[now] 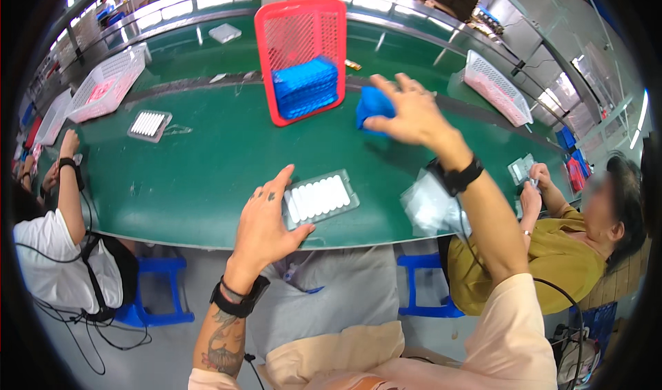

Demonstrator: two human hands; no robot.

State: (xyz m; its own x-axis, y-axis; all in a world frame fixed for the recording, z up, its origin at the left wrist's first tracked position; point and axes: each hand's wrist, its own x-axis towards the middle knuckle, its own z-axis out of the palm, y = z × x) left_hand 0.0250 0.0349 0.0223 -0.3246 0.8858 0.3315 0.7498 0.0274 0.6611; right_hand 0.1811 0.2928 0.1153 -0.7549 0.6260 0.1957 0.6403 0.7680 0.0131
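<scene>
On the green table in front of me lies a clear plastic case [321,198] with a row of white cylindrical pieces inside. My left hand [261,226] is at the case's left end, thumb and forefinger spread apart around that corner. Farther off to the right, my right hand [412,114] reaches over a small blue packet [373,106]. Its fingers are spread, with the packet showing between thumb and fingertips; whether they touch it I cannot tell. Left of that packet, a red basket [265,28] holds a stack of blue packets [307,86].
Clear plastic bags [433,204] lie under my right forearm. Another filled case [148,124] sits at left. White baskets [109,86] stand far left and far right [496,90]. Co-workers sit on both sides, at left [76,266] and right [531,262], beside blue stools [162,293].
</scene>
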